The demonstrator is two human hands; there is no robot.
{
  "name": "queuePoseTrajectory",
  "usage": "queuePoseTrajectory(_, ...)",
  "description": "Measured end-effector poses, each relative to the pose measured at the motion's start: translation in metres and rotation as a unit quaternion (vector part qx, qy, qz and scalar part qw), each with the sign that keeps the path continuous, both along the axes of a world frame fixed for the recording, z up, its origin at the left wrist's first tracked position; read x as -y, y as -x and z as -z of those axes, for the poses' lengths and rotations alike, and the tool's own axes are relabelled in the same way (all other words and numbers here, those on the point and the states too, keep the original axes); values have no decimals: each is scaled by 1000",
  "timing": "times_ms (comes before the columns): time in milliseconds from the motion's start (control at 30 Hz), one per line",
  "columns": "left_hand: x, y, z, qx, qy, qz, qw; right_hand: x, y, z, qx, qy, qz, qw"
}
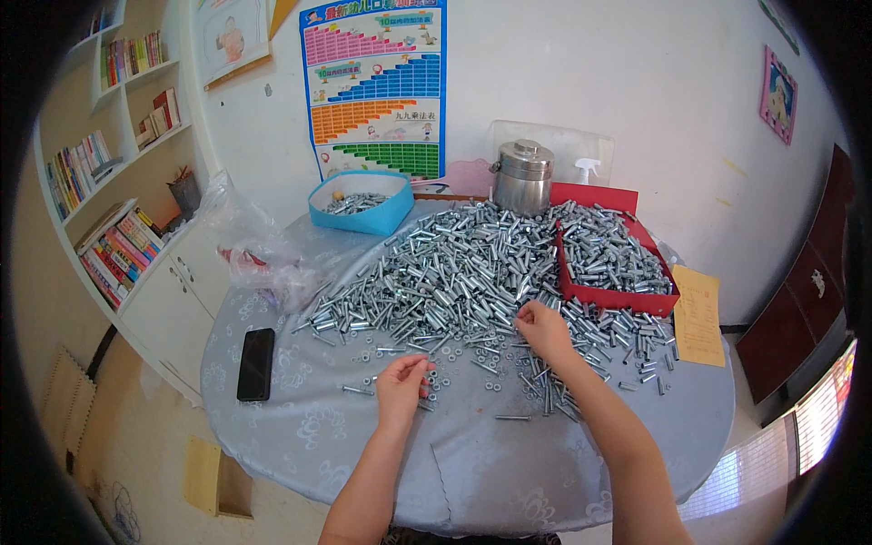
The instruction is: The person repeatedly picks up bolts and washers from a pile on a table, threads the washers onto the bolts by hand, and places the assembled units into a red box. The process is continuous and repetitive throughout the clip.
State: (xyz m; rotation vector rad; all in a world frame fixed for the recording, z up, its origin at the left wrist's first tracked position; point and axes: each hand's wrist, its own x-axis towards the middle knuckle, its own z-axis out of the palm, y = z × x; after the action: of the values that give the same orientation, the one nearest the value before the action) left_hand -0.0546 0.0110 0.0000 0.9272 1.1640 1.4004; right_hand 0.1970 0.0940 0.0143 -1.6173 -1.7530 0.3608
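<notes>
A large heap of silvery metal bolts (436,282) spreads over the middle of the table. At its front edge is my right hand (545,331), fingers pinched together among the bolts; what they hold, if anything, is too small to make out. Nearer to me, my left hand (401,386) is curled with thumb and fingertips together, beside several loose nuts (445,371). Its grip hides whatever may be in it. One single bolt (513,418) lies apart on the grey tablecloth (481,463), and another bolt (357,391) lies left of my left hand.
A red box (627,298) full of bolts stands at the right, a blue box (368,220) with metal parts at the back left. Behind the heap stands a steel canister (524,177). A black phone (256,365), clear plastic bags (272,263) and a yellow paper envelope (698,318) also lie there.
</notes>
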Motion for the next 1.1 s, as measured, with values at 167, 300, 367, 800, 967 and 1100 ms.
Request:
queuePoseTrajectory(167, -1, 2, 3, -4, 4, 10, 1000, -22, 14, 5, 80, 13, 29, 996)
queuePoseTrajectory(300, 1, 0, 0, 14, 0, 10, 1000, -25, 20, 5, 140, 15, 12, 990)
queuePoseTrajectory(367, 1, -1, -1, 14, 0, 14, 1000, -25, 21, 3, 178, 6, 7, 984)
queuePoseTrajectory(800, 12, -21, -5, -23, -84, 136, 987, 72, 47, -25, -383, 261, -240, 853)
queuePoseTrajectory(967, 9, -19, 3, 19, -94, 147, 985, 78, 51, -10, -389, 251, -228, 856)
queuePoseTrajectory(1100, 8, -16, -2, 126, -32, 76, 989, 80, 47, -16, -352, 234, -194, 885)
